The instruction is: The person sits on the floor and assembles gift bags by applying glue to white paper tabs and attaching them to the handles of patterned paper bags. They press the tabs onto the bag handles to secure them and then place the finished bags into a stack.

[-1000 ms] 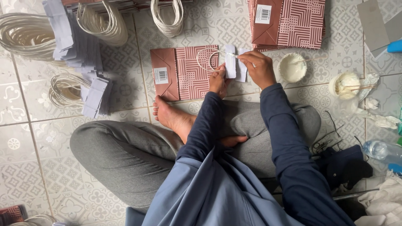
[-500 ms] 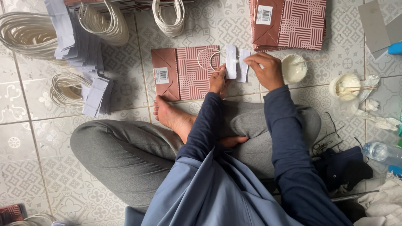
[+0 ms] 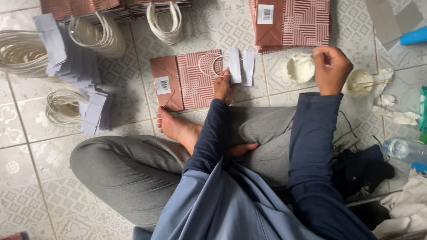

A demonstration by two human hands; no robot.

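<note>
On the tiled floor (image 3: 26, 178), coils of white cord handles (image 3: 18, 49) lie far left beside grey paper strips (image 3: 93, 111). At centre, one flat pink patterned paper bag (image 3: 187, 82) bears a white barcode label (image 3: 163, 84). Left hand (image 3: 222, 86) pinches a white paper strip (image 3: 234, 66) with its cord loop. Right hand (image 3: 331, 69) is curled shut near two round white tubs (image 3: 300, 68).

The flat bag (image 3: 187, 80) under the left hand (image 3: 222, 86) is paper, rose-coloured with a faint sheen on its stripes. Its handle (image 3: 209, 64) looks like pale cord, fixed to a matt white paper strip (image 3: 235, 66). The floor tiles (image 3: 26, 195) are smooth and slightly glossy. The small white tub (image 3: 300, 68) by the right hand (image 3: 331, 69) may be plastic.
</note>
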